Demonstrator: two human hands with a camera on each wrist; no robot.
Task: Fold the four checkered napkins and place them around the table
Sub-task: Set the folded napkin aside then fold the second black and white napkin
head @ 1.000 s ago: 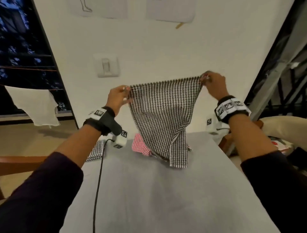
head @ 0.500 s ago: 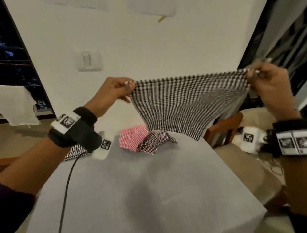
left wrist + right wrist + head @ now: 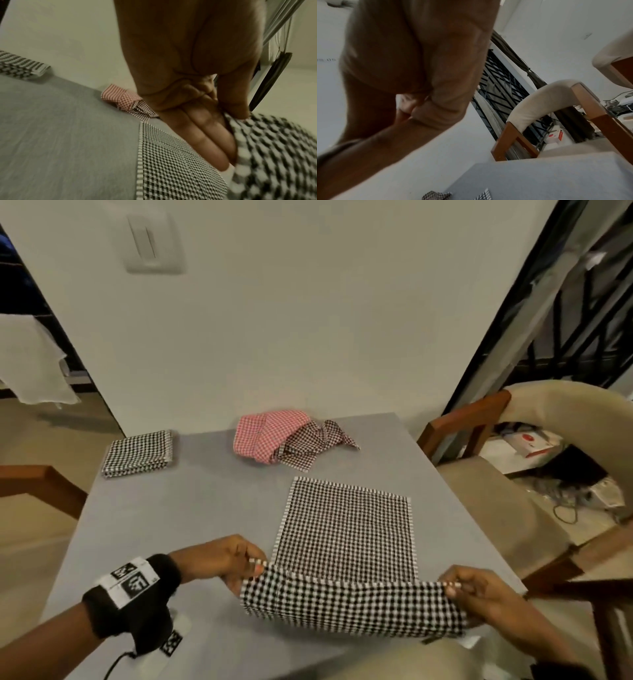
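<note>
A black-and-white checkered napkin (image 3: pixel 346 532) lies spread flat on the grey table (image 3: pixel 171 529), its near edge lifted. My left hand (image 3: pixel 251 571) pinches the near left corner and my right hand (image 3: pixel 452 589) pinches the near right corner, holding that edge just above the table's front. In the left wrist view my thumb and fingers (image 3: pixel 211 136) clamp the napkin (image 3: pixel 267 152). A folded black-and-white napkin (image 3: pixel 138 453) sits at the far left. A crumpled red checkered napkin (image 3: pixel 265 433) and a dark checkered one (image 3: pixel 311 448) lie heaped at the far middle.
A cushioned wooden chair (image 3: pixel 507 481) stands close against the table's right side, and a wooden chair edge (image 3: pixel 41 484) shows at the left. A white wall backs the table. A cable (image 3: pixel 118 660) trails from my left wrist.
The napkin, held up stretched in the air before, has come down onto the table and lies flat. Both hands moved down and toward me, still pinching its corners.
</note>
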